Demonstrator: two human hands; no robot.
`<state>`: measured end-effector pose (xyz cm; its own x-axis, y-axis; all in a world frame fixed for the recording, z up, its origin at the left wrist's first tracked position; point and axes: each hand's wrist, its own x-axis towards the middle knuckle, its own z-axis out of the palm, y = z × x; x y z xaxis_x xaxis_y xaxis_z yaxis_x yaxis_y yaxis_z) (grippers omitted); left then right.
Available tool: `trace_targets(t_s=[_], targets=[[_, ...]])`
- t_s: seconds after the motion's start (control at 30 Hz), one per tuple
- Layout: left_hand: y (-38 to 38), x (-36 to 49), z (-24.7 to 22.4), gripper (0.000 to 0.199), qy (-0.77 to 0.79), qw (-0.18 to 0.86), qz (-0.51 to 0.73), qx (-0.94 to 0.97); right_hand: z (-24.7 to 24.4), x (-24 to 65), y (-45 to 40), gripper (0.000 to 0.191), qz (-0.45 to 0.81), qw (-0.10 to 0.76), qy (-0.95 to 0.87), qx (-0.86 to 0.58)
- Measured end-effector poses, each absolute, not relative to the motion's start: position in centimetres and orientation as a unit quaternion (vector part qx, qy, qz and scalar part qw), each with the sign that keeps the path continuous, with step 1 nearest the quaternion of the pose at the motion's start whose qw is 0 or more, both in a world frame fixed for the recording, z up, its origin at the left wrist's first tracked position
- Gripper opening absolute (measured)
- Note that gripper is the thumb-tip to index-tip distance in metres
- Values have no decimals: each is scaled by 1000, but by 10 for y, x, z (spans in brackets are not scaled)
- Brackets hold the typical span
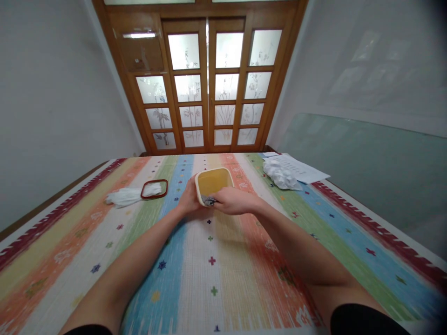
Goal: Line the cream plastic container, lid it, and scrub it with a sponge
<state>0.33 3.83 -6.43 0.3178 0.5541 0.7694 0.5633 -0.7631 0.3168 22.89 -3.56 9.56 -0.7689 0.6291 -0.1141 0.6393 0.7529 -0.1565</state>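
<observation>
A yellow plastic container [215,180] with a pale rim is tilted so that its open mouth faces me. My left hand [190,197] grips it by its left side. At the near rim, my right hand [232,201] is closed on a grey cloth [208,200], pressed against the container's inner edge. To the left lies a red-rimmed frame or lid [154,189], with a white cloth or bag [127,197] beside it and partly within its outline. The container's outer bottom is hidden from view.
A striped, patterned cloth [209,279] covers the table. Crumpled white material [281,173] and printed paper sheets [302,168] lie at the far right. A green-tinted glass panel [366,163] leans along the right wall. Wooden doors [209,83] stand beyond the table.
</observation>
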Motion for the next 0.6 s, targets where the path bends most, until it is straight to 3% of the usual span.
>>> trace_targets(t_s=[0.17,0.33,0.47,0.6], targets=[[36,6,-64,101,-348,-4,-487,-801,102,234,-45,31,-90,18,933,349],[21,11,-59,111,-326,29,-442,-835,56,217,-16,31,-103,52,915,386],[13,16,-57,114,-309,54,-410,-857,19,207,8,35,-134,8,910,392],[16,16,-57,111,-314,51,-426,-847,23,207,10,35,-144,38,905,399]])
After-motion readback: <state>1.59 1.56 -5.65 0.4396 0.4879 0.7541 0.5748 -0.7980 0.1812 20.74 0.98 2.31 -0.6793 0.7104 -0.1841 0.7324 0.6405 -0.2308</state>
